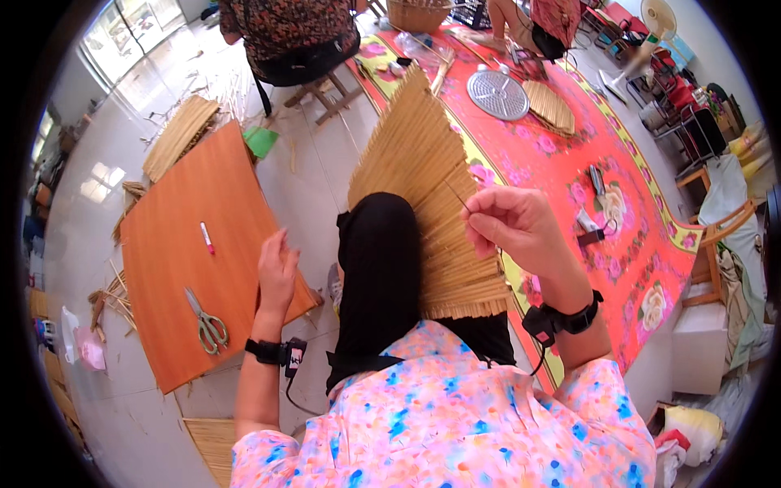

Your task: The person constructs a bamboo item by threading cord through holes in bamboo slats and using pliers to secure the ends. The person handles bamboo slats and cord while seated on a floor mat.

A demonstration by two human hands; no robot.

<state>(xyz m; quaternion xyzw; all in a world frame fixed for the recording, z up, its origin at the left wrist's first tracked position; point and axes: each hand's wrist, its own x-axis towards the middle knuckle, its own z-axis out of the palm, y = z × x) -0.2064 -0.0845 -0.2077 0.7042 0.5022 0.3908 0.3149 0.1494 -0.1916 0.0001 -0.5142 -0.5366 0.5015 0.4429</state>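
A fan-shaped panel of straw-coloured stalks [411, 154], sewn side by side, lies across my lap, partly under my raised left knee. Above its right part, my right hand [521, 230] pinches a thin dark needle-like strand [456, 195] between thumb and forefinger. Whether the strand touches the panel I cannot tell. My left hand [278, 272] is raised beside the knee, near the right edge of an orange-brown board [163, 268]; its fingers are loosely stretched, slightly blurred, with nothing seen in them. Green-handled scissors [208, 325] and a marker pen [207, 237] lie on the board.
A red floral mat [561, 175] covers the floor at right, with a perforated metal disc [498, 95], an oval stalk panel [549, 108] and a black-handled tool [598, 183] on it. More stalk panels [183, 134] lie far left. Two other people sit ahead.
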